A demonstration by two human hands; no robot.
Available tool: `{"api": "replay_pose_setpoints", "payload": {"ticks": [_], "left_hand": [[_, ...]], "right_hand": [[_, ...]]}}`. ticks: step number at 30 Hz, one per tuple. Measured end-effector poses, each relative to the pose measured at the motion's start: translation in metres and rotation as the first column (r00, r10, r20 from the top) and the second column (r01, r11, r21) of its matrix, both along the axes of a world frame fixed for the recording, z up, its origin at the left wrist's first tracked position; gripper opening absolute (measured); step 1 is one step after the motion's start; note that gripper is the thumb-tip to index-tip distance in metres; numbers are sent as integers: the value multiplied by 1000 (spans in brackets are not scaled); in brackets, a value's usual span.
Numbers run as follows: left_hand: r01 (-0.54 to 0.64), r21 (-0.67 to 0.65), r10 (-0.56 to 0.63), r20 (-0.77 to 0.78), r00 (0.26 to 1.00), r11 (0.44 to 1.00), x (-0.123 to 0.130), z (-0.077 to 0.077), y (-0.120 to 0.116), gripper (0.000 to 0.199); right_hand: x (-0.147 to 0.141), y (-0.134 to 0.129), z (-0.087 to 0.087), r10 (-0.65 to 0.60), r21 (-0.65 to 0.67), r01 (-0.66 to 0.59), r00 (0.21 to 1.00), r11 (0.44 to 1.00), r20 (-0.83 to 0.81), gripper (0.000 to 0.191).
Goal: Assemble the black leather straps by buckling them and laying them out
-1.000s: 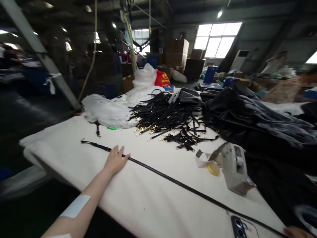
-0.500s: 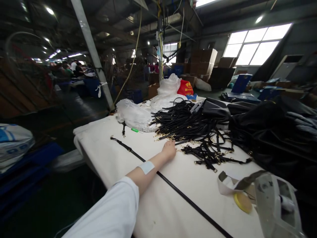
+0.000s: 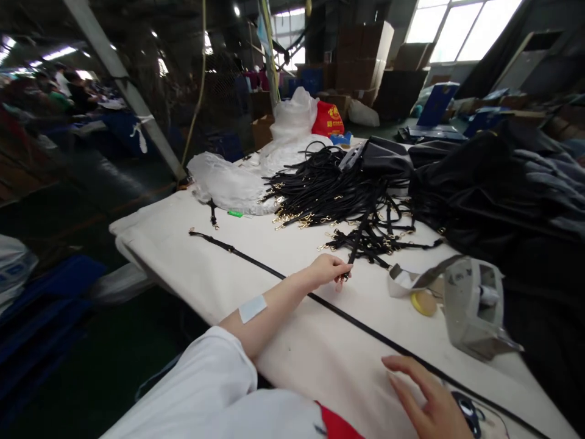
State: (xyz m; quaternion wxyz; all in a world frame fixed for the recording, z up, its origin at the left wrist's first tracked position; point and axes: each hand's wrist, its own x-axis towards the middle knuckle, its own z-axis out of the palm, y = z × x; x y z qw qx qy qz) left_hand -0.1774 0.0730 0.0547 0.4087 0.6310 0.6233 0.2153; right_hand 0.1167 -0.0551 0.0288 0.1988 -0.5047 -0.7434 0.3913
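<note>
My left hand (image 3: pixel 325 269) pinches the end of a black strap (image 3: pixel 356 244) with gold-coloured metal hardware. That strap runs back toward the pile of black straps with gold clasps (image 3: pixel 320 189) on the white-covered table (image 3: pixel 155 244). Beneath my left forearm lies a long black strap (image 3: pixel 356 320), stretched diagonally across the cloth. My right hand (image 3: pixel 425 396) is low at the right, thumb and fingers apart, holding nothing, close to the long strap. A smaller tangle of short black straps (image 3: pixel 365 241) is just beyond my left hand.
A tape dispenser (image 3: pixel 475 305) and a yellow-edged roll (image 3: pixel 423 302) stand at the right. Clear plastic bags (image 3: pixel 228 183) and a red bag (image 3: pixel 327 119) sit at the back. Black material (image 3: pixel 493 183) is heaped on the right. A slanted pole (image 3: pixel 123 85) rises beyond the left edge.
My left hand has come back from the pile toward me and to the right, drawing a strap end with it. My right hand has entered at lower right. The view has tilted down.
</note>
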Motion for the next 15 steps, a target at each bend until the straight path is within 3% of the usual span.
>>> {"api": "replay_pose_setpoints", "payload": {"ticks": [4,6,9,11,13,15], "left_hand": [[142,84,-141,-16,990,986,48,2,-68,36],[261,204,-229,-170,959,944,68,0,-101,30],[489,265,-404,-316,858,831,88,-4,-138,26],[643,304,-567,-305,765,703,93,-4,-149,23],[682,419,-648,-245,721,600,92,2,-149,18],[568,564,-574,-191,796,600,88,11,-142,22]], "right_hand": [[-25,6,19,-258,-209,218,947,953,-192,53],[-34,8,21,-269,-297,197,937,934,-224,58],[-40,6,18,-190,-311,130,966,941,-173,51],[-39,2,15,-162,-317,109,976,942,-147,45],[-37,-3,15,-127,-328,77,983,941,-134,41],[-36,-9,20,-74,-329,27,989,944,-129,37]]}}
